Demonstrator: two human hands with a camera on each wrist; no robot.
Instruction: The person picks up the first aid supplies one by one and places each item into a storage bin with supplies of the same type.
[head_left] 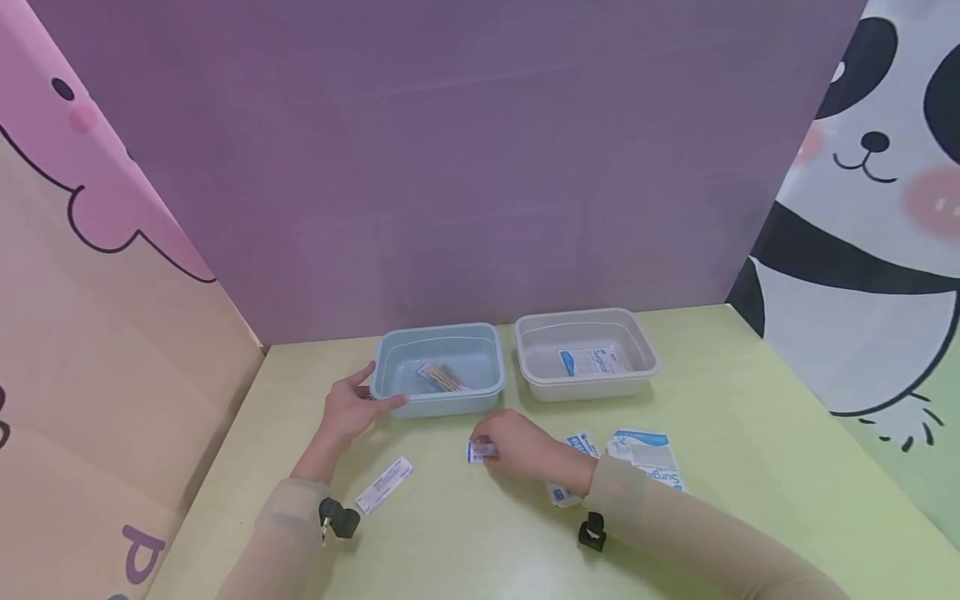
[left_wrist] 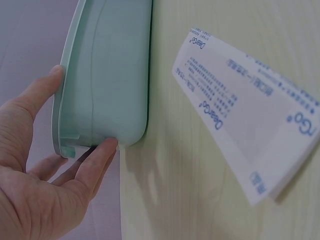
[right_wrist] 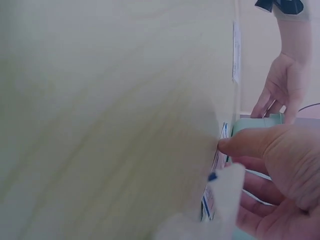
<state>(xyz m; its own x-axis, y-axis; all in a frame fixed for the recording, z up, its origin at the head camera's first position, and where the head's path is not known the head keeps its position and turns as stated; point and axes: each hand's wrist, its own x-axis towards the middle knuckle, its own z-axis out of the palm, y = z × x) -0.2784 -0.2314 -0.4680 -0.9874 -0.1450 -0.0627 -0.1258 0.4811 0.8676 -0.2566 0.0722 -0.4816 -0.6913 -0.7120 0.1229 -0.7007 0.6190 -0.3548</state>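
My left hand (head_left: 351, 407) grips the left end of a light blue plastic bin (head_left: 438, 406), thumb on its rim and fingers against the outer wall. A clear packet of cotton swabs (head_left: 444, 377) lies inside that bin. In front of it, my right hand (head_left: 517, 446) pinches a small white packet with blue print (head_left: 477, 452) at the tabletop; the fingers hide much of it. In the left wrist view, a white DearGo packet (left_wrist: 240, 110) lies near the left hand. Under and beside the right wrist is another blue-and-white packet (head_left: 562, 494), partly covered.
A whitish bin (head_left: 588, 388) stands right of the blue one, holding a Surgical packet (head_left: 591, 362). Another Surgical packet (head_left: 647, 454) lies on the pale yellow-green table (head_left: 450, 542) at right. A purple panel (head_left: 480, 167) rises behind, with printed panels at both sides.
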